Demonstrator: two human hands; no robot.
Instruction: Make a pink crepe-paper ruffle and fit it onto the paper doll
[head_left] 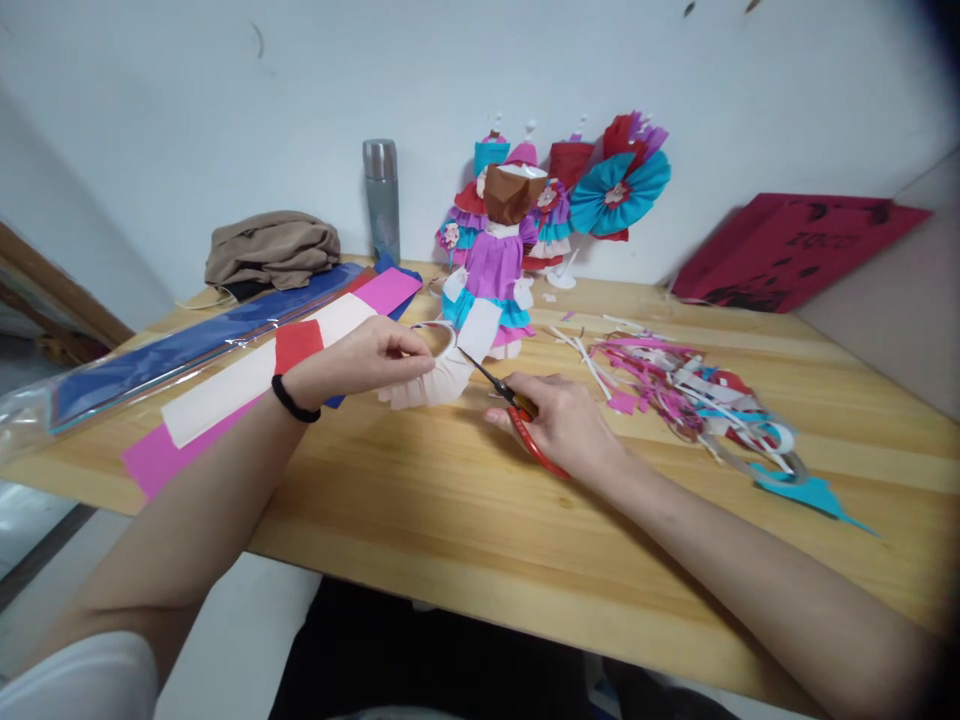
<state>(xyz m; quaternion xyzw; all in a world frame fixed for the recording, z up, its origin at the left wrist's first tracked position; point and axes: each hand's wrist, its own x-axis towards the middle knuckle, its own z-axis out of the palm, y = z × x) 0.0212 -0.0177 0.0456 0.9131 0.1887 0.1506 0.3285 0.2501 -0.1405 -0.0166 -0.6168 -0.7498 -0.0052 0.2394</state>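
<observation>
On the table [465, 500] there was one pair of scissors [517, 410], one steel flask [382, 198], one folded brown cloth [274, 248], one red folder [795, 248] at far right, and one heap of paper scraps [690, 395]. Two hands [367, 358] worked.

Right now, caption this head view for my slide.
Left hand holds pleated paper; right hand works scissors on it.

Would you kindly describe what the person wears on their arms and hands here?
Both forearms are bare, with no gloves or rings visible. The left hand has a thin black band around its wrist, and a white short sleeve shows at that upper arm. The right hand and wrist carry nothing.
</observation>
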